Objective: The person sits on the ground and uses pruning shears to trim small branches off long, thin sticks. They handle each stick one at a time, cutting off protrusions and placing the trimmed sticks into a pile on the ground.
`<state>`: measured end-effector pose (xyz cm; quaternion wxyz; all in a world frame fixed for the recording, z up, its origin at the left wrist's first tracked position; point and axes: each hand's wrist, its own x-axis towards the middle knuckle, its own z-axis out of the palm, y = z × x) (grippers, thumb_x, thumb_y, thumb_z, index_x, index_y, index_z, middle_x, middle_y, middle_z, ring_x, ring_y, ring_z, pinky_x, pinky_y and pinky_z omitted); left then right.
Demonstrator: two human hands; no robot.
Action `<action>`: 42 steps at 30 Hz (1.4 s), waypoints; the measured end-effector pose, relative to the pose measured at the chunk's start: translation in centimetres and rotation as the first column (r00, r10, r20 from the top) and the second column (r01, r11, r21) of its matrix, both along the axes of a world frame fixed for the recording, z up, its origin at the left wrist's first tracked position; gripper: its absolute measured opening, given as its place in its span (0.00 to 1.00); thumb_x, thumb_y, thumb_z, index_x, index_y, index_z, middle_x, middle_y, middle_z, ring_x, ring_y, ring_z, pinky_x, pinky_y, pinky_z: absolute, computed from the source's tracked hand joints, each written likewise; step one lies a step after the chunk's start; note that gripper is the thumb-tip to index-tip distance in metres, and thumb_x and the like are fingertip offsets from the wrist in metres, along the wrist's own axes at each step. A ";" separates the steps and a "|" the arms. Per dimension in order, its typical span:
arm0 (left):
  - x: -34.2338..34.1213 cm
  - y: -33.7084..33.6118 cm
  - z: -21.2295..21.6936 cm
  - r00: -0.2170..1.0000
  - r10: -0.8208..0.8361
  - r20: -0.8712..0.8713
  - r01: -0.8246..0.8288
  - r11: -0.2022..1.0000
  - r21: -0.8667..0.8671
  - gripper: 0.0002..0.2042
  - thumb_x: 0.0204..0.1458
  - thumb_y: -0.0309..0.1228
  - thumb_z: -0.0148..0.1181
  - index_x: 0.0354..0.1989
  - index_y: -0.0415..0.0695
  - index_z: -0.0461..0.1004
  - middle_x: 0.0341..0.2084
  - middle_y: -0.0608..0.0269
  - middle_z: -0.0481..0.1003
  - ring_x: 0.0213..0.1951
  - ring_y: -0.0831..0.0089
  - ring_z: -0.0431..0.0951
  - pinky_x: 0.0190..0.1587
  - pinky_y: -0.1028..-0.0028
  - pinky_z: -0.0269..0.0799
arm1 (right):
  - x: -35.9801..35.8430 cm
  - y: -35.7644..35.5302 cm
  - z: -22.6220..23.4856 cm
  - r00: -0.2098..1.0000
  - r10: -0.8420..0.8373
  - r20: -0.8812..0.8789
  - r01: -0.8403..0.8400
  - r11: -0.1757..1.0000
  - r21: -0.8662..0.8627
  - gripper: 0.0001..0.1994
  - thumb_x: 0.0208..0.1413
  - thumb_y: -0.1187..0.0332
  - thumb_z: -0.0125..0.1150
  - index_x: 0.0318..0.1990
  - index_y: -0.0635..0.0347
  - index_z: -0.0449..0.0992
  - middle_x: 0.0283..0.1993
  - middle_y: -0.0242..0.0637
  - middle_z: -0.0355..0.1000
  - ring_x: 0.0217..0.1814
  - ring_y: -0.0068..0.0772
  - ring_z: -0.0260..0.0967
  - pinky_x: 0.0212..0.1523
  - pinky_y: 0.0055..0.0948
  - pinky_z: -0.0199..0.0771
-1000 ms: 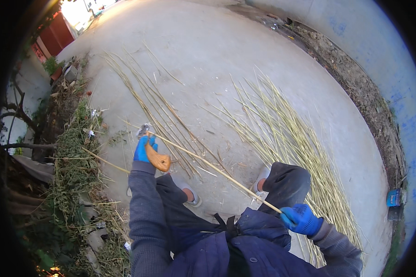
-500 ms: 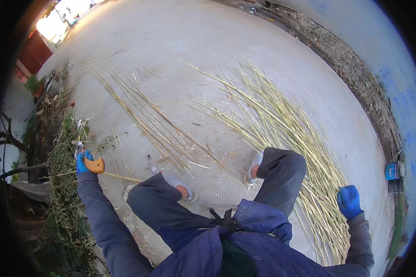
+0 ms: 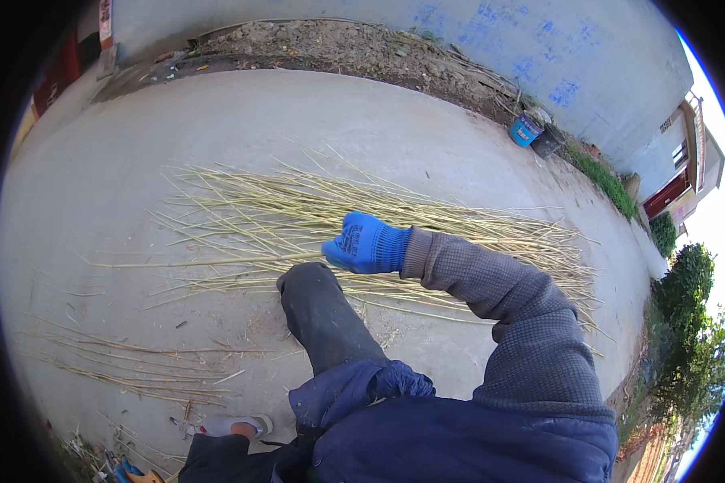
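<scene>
My right hand [image 3: 365, 244], in a blue glove, is closed in a fist above the pile of stalks. One long, thin yellow-green stalk [image 3: 209, 262] runs out leftward from that fist. Beneath it, the pile of stalks [image 3: 491, 233] lies spread across the concrete in front of my raised knee. At the lower left rim my left hand [image 3: 118, 469], also blue-gloved, shows only in part. It is wrapped round a tool with an orange-brown wooden handle [image 3: 145, 476]. The tool's working end cannot be made out clearly.
Several thinner brown stalks [image 3: 145, 378] lie on the ground at the left, near my shoe [image 3: 246, 424]. A blue bucket [image 3: 524, 130] and a black bucket [image 3: 548, 141] stand along the painted wall [image 3: 491, 48]. Green bushes [image 3: 685, 310] grow at the right.
The view has swung to the right. My right hand, earlier at the pile's near right end, is now above the pile with a stalk extending from it. My left hand now shows at the lower left rim.
</scene>
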<state>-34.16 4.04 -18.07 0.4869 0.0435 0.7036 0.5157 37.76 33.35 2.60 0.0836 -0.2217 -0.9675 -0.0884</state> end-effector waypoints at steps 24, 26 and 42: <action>9.7 9.5 3.7 0.910 -0.368 -0.189 0.358 0.930 -0.084 0.36 0.56 0.56 0.56 0.66 0.43 0.62 0.59 0.61 0.68 0.52 0.68 0.69 0.51 0.65 0.67 | 5.2 3.6 -21.6 0.396 -0.835 0.382 0.918 0.376 -0.129 0.11 0.55 0.58 0.55 0.39 0.49 0.81 0.38 0.39 0.81 0.42 0.42 0.79 0.39 0.45 0.74; 10.6 9.4 4.7 0.961 -0.233 -0.152 0.258 0.951 0.172 0.28 0.58 0.46 0.59 0.62 0.42 0.66 0.51 0.64 0.74 0.37 0.77 0.73 0.36 0.74 0.73 | 1.0 7.0 -20.0 0.551 -0.764 0.336 0.834 0.519 -0.188 0.17 0.56 0.50 0.53 0.42 0.52 0.77 0.39 0.41 0.79 0.42 0.44 0.78 0.42 0.46 0.73; 12.9 9.2 11.6 0.994 0.024 0.107 -0.047 0.975 0.215 0.20 0.60 0.38 0.58 0.52 0.33 0.72 0.25 0.55 0.77 0.25 0.69 0.78 0.28 0.72 0.76 | -35.7 9.4 -34.1 0.929 -0.200 0.311 0.332 0.823 -0.462 0.17 0.52 0.50 0.56 0.40 0.52 0.76 0.40 0.43 0.78 0.45 0.46 0.77 0.44 0.45 0.73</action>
